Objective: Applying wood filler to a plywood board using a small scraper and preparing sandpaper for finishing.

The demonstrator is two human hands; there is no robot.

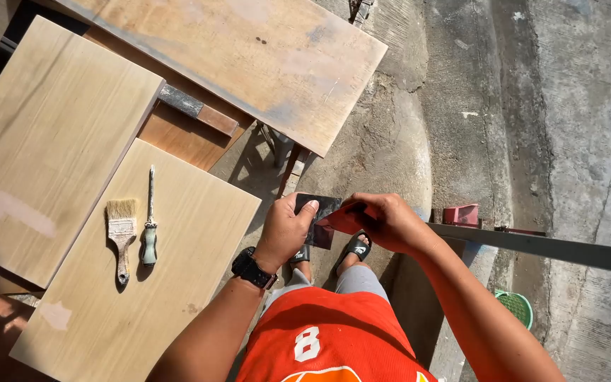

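Both hands, left hand (286,230) and right hand (388,223), pinch a dark sandpaper sheet (319,216) at 3 o'clock of the unsanded-looking wood panel (178,283), where paintbrush (121,233) and screwdriver (150,223) lie unused.

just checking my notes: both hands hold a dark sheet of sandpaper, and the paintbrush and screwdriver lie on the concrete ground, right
Not quite. The head view shows the paintbrush and the screwdriver lying side by side on a pale wooden board, not on the concrete ground. The rest holds: the left hand and the right hand both hold the dark sheet of sandpaper.
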